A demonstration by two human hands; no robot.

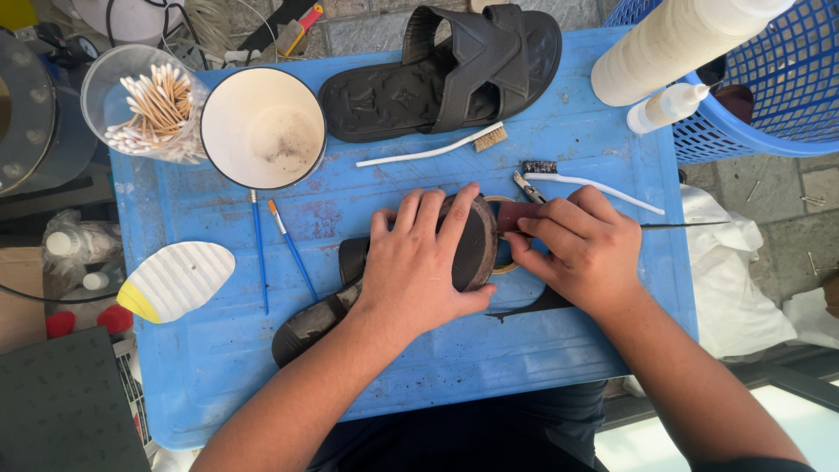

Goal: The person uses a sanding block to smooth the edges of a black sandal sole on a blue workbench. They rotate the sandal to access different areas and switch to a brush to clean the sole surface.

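Note:
A dark sandal (319,319) lies sole-up on the blue plastic table (210,367). My left hand (419,262) presses flat on its heel end. My right hand (581,249) grips a knife with a reddish handle (516,216); its thin blade (690,225) sticks out to the right past the table edge. The handle end touches the sandal's rim, beside a roll of tape (504,262) mostly hidden under my hands.
A second dark sandal (437,74) lies at the back. Near it are two white-handled brushes (428,151) (594,186), a white cup (262,127), a jar of cotton swabs (149,105), two blue brushes (260,262), a white-yellow insole (175,280), a bottle (669,105) and a blue basket (769,96).

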